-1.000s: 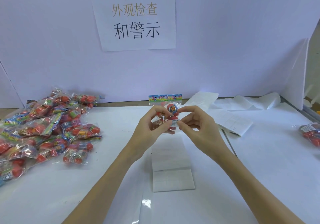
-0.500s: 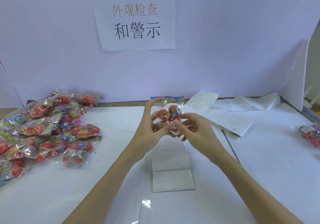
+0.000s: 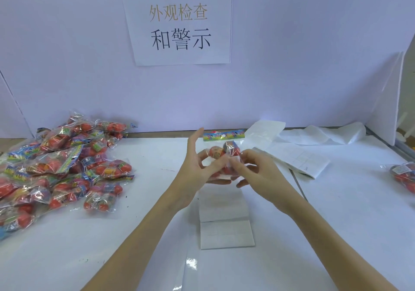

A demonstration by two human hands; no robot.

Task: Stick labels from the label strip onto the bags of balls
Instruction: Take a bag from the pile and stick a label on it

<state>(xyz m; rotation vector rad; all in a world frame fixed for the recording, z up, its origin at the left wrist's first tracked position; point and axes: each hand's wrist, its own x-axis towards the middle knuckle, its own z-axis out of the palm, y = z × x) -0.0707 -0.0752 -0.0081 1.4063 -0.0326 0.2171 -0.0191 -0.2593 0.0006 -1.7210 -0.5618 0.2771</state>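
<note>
Two hands meet over the middle of the white table [image 3: 336,234]. I see the left hand [image 3: 197,169] cupping one bag of red balls [image 3: 223,152] from behind, thumb up and fingers loose around it. The right hand [image 3: 258,171] pinches a small white label [image 3: 226,175] against the bag's front. The label strip [image 3: 224,218] lies at 6 o'clock from the bag. The pile of bags [image 3: 60,164] waits at 9 o'clock. I think the best way now is to rub the label flat from one edge, so no corner lifts.
</note>
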